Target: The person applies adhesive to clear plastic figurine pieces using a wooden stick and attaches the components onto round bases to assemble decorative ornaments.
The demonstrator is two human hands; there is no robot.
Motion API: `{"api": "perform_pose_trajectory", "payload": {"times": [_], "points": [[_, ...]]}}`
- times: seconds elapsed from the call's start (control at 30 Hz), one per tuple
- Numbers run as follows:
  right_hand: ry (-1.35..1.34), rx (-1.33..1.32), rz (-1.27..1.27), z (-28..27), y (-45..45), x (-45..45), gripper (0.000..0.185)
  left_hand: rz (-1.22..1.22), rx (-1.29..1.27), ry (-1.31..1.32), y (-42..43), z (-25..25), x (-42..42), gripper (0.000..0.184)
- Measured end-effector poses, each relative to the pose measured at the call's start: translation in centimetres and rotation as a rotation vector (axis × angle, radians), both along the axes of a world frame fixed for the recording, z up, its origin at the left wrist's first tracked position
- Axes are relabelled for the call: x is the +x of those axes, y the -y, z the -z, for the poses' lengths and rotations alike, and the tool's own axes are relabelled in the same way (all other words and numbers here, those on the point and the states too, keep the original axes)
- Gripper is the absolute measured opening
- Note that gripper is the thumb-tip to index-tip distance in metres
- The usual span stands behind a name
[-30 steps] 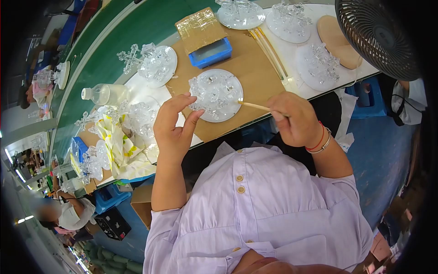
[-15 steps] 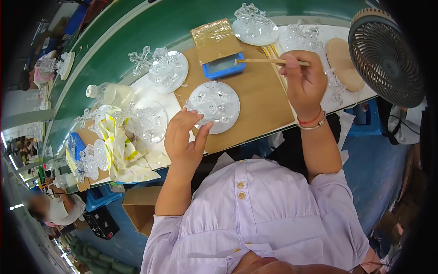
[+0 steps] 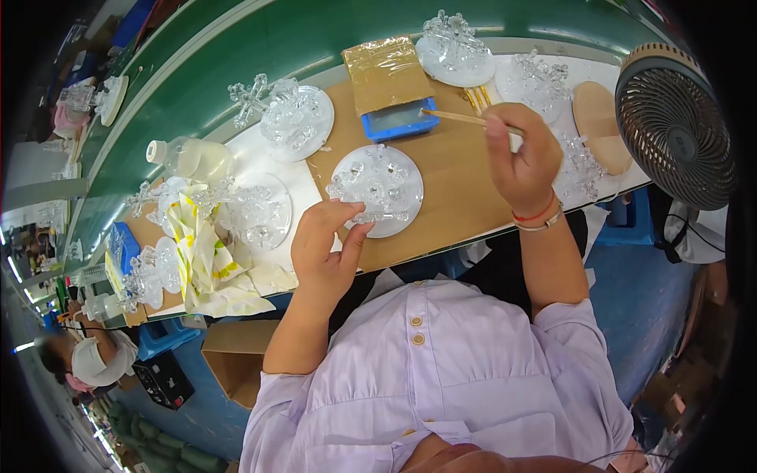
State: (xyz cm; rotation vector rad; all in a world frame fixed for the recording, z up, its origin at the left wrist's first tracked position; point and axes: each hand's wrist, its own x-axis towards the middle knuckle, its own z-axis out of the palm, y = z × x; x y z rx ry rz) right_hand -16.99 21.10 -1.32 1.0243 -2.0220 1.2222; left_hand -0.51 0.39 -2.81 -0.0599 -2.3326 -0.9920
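Observation:
A round white disc (image 3: 410,185) carrying clear ornament pieces (image 3: 371,185) lies on brown cardboard (image 3: 449,177). At its lower left edge, my left hand (image 3: 325,244) has thumb and index finger bent toward each other around the rim of the clear pieces; whether they pinch one is too small to tell. My right hand (image 3: 524,154) holds a thin wooden brush (image 3: 465,118) level, its tip at the right end of a blue tray (image 3: 400,120) of pale liquid. A taped cardboard flap (image 3: 386,75) covers the tray's back part.
More discs with clear ornaments stand at the left (image 3: 298,122) and top (image 3: 456,59). A capped bottle (image 3: 192,158) and crumpled yellow-white paper (image 3: 206,252) lie left. A black fan (image 3: 676,130) stands right, beside a wooden disc (image 3: 599,126). A co-worker (image 3: 98,359) is far left.
My right hand has moved away from the disc, up and right to the blue tray, with the brush still in it. My left hand stays at the disc's lower left. The whole view has shifted slightly.

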Motion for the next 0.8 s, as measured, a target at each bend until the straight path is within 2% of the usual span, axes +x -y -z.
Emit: {"api": "perform_pose_trajectory", "payload": {"times": [0.07, 0.13, 0.23, 0.3, 0.37, 0.8], "points": [[-0.021, -0.027, -0.009, -0.1, -1.3, 0.9, 0.006, 0.002, 0.030, 0.031, 0.2, 0.0, 0.1, 0.030], [0.093, -0.176, -0.130, -0.3, -2.8, 2.0, 0.009, 0.049, 0.131, 0.085, 0.7, 0.0, 0.1, 0.027], [0.143, -0.181, -0.209, 0.3, -4.3, 3.8, 0.010, 0.104, 0.199, 0.124, 1.1, -0.3, 0.0, 0.026], [0.178, -0.175, -0.214, 0.9, -4.6, 4.6, 0.011, 0.121, 0.207, 0.137, 1.4, -0.3, -0.1, 0.026], [0.135, -0.047, -0.242, 1.5, -4.7, 5.0, 0.011, 0.140, 0.216, 0.153, 1.4, -0.4, -0.2, 0.025], [0.178, -0.029, -0.304, 3.8, -3.2, 4.7, 0.006, 0.145, 0.239, 0.166, 1.2, -0.5, -0.4, 0.025]]}}
